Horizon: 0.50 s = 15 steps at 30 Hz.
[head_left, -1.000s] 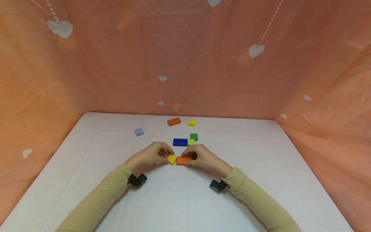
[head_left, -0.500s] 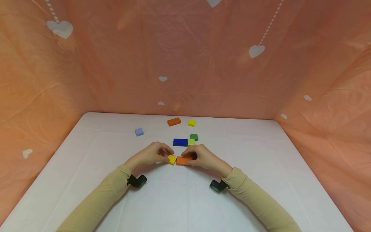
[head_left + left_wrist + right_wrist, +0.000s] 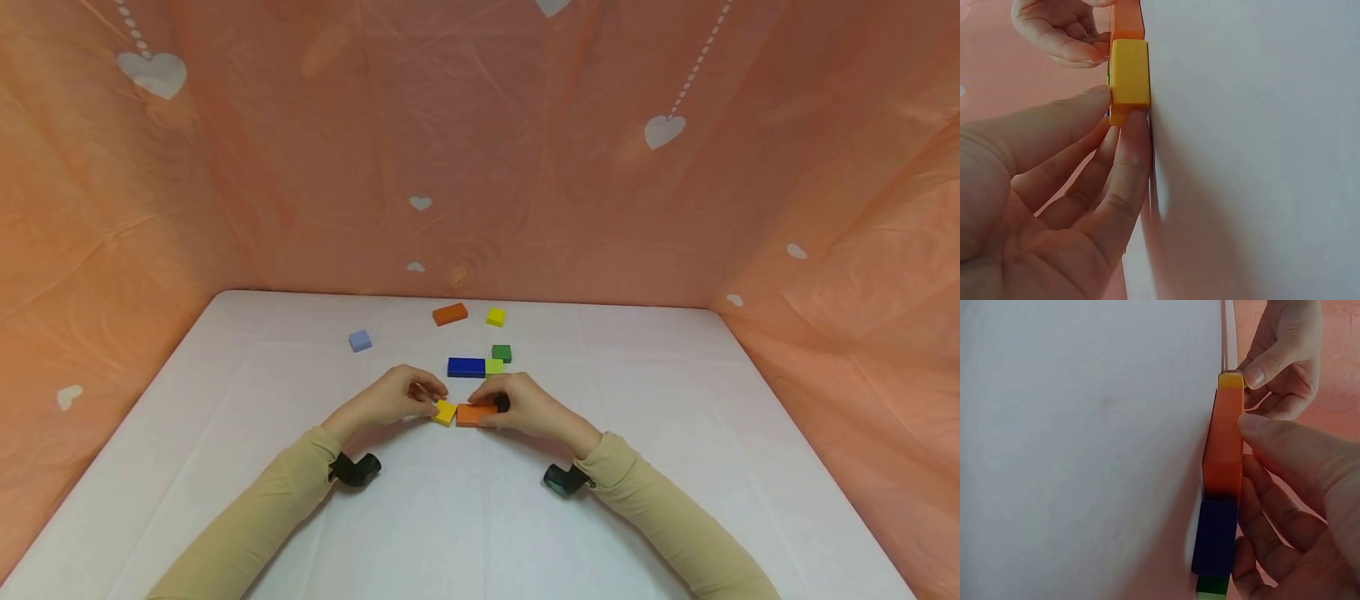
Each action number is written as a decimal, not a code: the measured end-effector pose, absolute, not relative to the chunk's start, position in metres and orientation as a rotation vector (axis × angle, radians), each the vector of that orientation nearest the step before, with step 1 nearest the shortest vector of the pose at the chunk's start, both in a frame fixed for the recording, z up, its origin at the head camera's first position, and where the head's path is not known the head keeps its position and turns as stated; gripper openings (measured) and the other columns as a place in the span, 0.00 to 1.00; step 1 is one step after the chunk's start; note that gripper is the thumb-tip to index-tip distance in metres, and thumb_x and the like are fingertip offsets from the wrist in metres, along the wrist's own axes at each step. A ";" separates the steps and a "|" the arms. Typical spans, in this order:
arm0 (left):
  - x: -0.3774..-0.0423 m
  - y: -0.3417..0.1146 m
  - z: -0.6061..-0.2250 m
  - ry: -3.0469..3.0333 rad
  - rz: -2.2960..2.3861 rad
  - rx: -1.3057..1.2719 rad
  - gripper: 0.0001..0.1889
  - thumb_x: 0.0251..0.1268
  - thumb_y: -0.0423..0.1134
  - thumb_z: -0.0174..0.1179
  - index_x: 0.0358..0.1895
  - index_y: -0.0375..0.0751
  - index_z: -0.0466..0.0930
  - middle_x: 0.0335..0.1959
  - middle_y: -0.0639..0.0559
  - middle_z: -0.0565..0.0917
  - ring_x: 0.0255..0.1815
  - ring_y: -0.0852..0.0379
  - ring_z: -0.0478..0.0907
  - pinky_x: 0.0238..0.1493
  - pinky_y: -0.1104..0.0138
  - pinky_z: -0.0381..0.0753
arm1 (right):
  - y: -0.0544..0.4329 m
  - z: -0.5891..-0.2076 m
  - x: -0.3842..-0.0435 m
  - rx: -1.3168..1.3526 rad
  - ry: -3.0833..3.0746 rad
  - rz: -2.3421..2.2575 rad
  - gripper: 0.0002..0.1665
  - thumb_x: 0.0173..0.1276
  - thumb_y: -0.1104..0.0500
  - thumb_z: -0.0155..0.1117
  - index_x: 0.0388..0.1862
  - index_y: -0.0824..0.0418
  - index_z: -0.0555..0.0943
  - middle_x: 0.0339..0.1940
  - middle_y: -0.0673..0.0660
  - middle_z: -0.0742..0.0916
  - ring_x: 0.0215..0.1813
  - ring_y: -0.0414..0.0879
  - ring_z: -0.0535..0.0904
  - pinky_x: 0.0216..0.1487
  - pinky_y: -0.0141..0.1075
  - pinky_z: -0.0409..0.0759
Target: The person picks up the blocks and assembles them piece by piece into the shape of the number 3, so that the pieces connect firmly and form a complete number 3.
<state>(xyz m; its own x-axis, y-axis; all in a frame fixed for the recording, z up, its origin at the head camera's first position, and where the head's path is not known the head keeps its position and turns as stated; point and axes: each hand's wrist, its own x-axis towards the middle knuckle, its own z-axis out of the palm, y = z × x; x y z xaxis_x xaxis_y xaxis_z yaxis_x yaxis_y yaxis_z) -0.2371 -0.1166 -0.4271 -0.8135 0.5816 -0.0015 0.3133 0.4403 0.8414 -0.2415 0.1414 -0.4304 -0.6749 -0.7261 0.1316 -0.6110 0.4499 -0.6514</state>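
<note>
The left hand [image 3: 384, 395] has its fingers clamped on the left part of the yellow block [image 3: 446, 413], one fingertip on a side of it and another at its end. The right hand [image 3: 529, 405] has its fingers clamped on the right part of the orange block [image 3: 472, 415]. Both blocks lie at the middle of the counter [image 3: 465, 533], the yellow block to the left and turned slightly askew, its right corner at the left end of the orange block; whether the two actually touch I cannot tell.

Just to the far side lies the blue block [image 3: 467, 367], with the lime block [image 3: 494, 367] against its right end and the green block [image 3: 502, 353] just beyond the lime block. Near the far edge are the far orange block [image 3: 450, 314] and, to its right, the far yellow block [image 3: 496, 317]; the pale blue block [image 3: 360, 341] lies apart on the left. The right wrist view also has blue and green faces past the orange block's end; which blocks these belong to is unclear.

A black camera [image 3: 356, 469] sits at the left wrist, and another at the right. Behind stands an orange curtain [image 3: 495, 167] with white hearts.
</note>
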 end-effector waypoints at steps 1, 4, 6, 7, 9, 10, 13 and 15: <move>-0.237 -0.117 -0.427 2.406 1.313 0.769 0.12 0.58 0.28 0.65 0.47 0.31 0.82 0.42 0.46 0.84 0.36 0.56 0.79 0.40 0.66 0.79 | 0.141 -0.430 -0.241 -1.177 2.530 -1.031 0.17 0.57 0.62 0.73 0.47 0.60 0.85 0.44 0.49 0.85 0.46 0.38 0.78 0.49 0.32 0.77; -0.238 -0.117 -0.428 2.406 1.313 0.763 0.13 0.58 0.28 0.65 0.47 0.31 0.82 0.42 0.47 0.84 0.36 0.56 0.79 0.41 0.66 0.80 | 0.141 -0.430 -0.241 -1.177 2.531 -1.028 0.17 0.57 0.62 0.73 0.47 0.60 0.85 0.43 0.49 0.85 0.46 0.38 0.79 0.49 0.32 0.77; -0.238 -0.117 -0.428 2.407 1.311 0.761 0.13 0.58 0.28 0.65 0.47 0.31 0.82 0.42 0.47 0.84 0.36 0.56 0.79 0.41 0.66 0.79 | 0.140 -0.430 -0.241 -1.180 2.534 -1.024 0.17 0.57 0.62 0.73 0.47 0.60 0.85 0.43 0.49 0.85 0.45 0.38 0.78 0.49 0.32 0.77; -0.238 -0.117 -0.429 2.408 1.309 0.761 0.13 0.58 0.28 0.65 0.47 0.32 0.82 0.42 0.47 0.84 0.36 0.56 0.79 0.41 0.66 0.80 | 0.140 -0.430 -0.241 -1.182 2.537 -1.021 0.17 0.57 0.62 0.73 0.47 0.60 0.85 0.43 0.49 0.85 0.45 0.38 0.78 0.49 0.32 0.77; -0.238 -0.117 -0.429 2.408 1.309 0.759 0.13 0.58 0.28 0.65 0.47 0.31 0.82 0.42 0.47 0.84 0.36 0.56 0.78 0.41 0.66 0.80 | 0.140 -0.429 -0.241 -1.185 2.543 -1.014 0.17 0.57 0.62 0.74 0.47 0.60 0.85 0.43 0.48 0.85 0.45 0.38 0.78 0.49 0.32 0.77; -0.238 -0.117 -0.429 2.409 1.309 0.759 0.12 0.58 0.28 0.65 0.47 0.31 0.82 0.42 0.47 0.84 0.36 0.56 0.78 0.41 0.66 0.80 | 0.140 -0.429 -0.241 -1.187 2.546 -1.011 0.17 0.57 0.62 0.74 0.47 0.60 0.85 0.43 0.48 0.85 0.44 0.38 0.78 0.48 0.32 0.77; -0.237 -0.117 -0.429 2.406 1.312 0.754 0.12 0.58 0.28 0.65 0.47 0.31 0.82 0.42 0.47 0.84 0.36 0.56 0.78 0.41 0.66 0.80 | 0.140 -0.429 -0.241 -1.192 2.552 -1.005 0.17 0.57 0.61 0.74 0.47 0.60 0.85 0.42 0.48 0.85 0.44 0.38 0.78 0.48 0.32 0.77; -0.237 -0.117 -0.429 2.407 1.311 0.753 0.12 0.59 0.28 0.65 0.47 0.31 0.82 0.42 0.47 0.84 0.36 0.56 0.78 0.41 0.66 0.79 | 0.140 -0.429 -0.241 -1.196 2.552 -1.003 0.17 0.57 0.61 0.74 0.47 0.60 0.85 0.42 0.48 0.85 0.43 0.39 0.78 0.47 0.32 0.77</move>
